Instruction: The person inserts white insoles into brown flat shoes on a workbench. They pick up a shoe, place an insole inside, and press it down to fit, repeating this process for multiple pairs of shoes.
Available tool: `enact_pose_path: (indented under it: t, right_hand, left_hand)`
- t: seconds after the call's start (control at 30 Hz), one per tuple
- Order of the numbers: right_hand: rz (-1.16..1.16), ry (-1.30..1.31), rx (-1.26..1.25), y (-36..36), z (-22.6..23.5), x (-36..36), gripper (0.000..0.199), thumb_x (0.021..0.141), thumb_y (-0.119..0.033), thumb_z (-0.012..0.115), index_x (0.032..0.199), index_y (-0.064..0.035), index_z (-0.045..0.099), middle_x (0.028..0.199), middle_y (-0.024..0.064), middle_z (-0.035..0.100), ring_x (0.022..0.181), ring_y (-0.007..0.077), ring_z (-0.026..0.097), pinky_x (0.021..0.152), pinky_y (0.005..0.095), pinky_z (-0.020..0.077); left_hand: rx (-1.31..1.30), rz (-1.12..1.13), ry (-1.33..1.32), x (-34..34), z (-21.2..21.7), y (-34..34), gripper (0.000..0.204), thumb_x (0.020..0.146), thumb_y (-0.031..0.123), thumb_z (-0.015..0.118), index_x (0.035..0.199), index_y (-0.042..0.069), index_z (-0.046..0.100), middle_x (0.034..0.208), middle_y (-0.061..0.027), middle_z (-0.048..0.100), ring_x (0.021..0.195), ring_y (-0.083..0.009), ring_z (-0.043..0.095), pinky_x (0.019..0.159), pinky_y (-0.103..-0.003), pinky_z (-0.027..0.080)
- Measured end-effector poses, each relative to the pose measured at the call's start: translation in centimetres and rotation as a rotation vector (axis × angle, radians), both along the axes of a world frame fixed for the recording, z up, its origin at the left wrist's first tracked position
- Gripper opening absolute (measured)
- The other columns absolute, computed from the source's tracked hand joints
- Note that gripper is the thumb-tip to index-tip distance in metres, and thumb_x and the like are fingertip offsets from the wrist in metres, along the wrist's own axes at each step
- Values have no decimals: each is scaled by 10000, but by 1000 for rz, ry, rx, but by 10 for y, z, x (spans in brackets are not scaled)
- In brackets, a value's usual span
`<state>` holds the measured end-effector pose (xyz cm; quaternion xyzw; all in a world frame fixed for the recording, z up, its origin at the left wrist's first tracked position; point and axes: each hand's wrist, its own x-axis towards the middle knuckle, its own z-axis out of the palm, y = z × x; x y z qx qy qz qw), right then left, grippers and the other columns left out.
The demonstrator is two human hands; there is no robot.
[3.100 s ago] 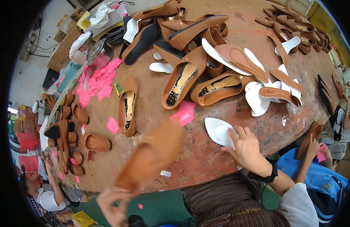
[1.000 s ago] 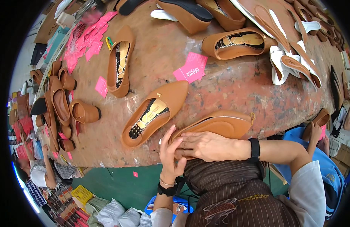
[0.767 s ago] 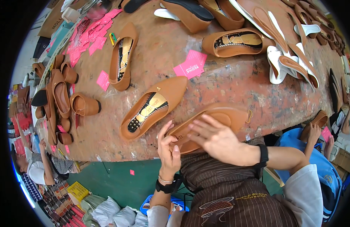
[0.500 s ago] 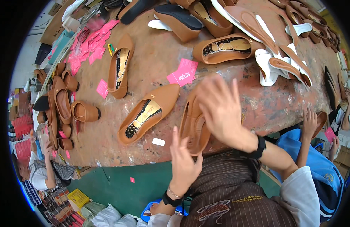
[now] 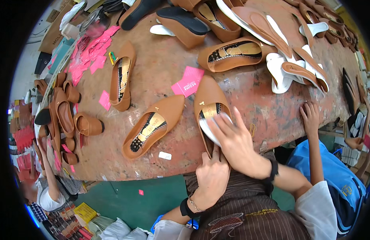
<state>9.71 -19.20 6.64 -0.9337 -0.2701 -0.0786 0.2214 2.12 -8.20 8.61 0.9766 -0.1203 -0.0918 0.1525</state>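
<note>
A: Right, start at the hands. What is the right hand (image 5: pixel 233 138) doing?

B: It lies flat and spread, fingers nearly straight, pressing a white insole (image 5: pixel 211 128) down into the tan pointed flat shoe (image 5: pixel 209 105). It grips nothing; it is a palm-and-fingers press.

A: And the left hand (image 5: pixel 211 176)?

B: It is cupped loosely about the heel end of that shoe, at the near edge of the workbench (image 5: pixel 161 76), thumb up against the back. I cannot tell how firmly it closes, since the right hand covers part of it.

A: How would that shoe handle?

B: I judge it light, with a soft upper that gives under the fingers and a stiffer sole. The insole looks thin and bendy, so it would buckle if pushed from one end; pressing from the middle outward suits it. The heel cup and the sides are the places to hold.

A: What lies around?

B: Just to the left, a second tan flat (image 5: pixel 151 127) with its bare insole board showing, and a small white tag (image 5: pixel 165 155) beside it. Beyond the toe, pink paper slips (image 5: pixel 188 81). Farther toward the far edge, a third tan flat (image 5: pixel 121 76) and a dark-topped wedge sole (image 5: pixel 183 26). At the right edge another person's hand (image 5: pixel 310 118) rests on the bench.
</note>
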Motion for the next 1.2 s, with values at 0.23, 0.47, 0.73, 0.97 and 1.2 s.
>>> enact_pose_path:
  t: [0.23,0.47,0.73,0.97,1.2]
  right_hand:
    - [36,-124,-29,11,-13,8,382,783,-63,582,1127,91,641,1063,221,678,1056,317,673,1195,454,304]
    - [108,131,-202,18,-1,42,474,803,-61,560,1231,144,564,1163,274,622,1171,369,600,1213,470,259]
    - [180,397,-304,11,13,51,570,862,-146,521,1357,134,481,1355,293,549,1340,358,500,1217,508,214]
    - [37,127,-370,25,-21,48,301,866,-129,509,1078,42,639,965,151,647,971,277,641,1208,598,158]
    - [111,99,-480,38,-23,60,233,869,-143,528,835,-12,718,751,99,665,806,248,678,1208,648,98]
  left_hand:
    - [-46,20,48,3,-7,5,295,758,248,787,945,25,741,1130,-104,663,798,-286,602,516,-378,557]
    - [-123,14,8,7,0,8,294,783,242,768,968,16,735,1145,-128,663,796,-301,592,527,-383,544]
    - [-155,7,64,13,3,7,281,821,240,737,998,21,720,1072,-115,653,847,-346,593,591,-424,553]
    - [-138,-6,50,11,6,2,284,782,252,771,961,34,731,952,-110,680,860,-354,612,636,-424,552]
    - [-134,-22,96,9,0,6,347,783,224,770,1059,21,714,1245,-199,627,919,-379,582,771,-461,543]
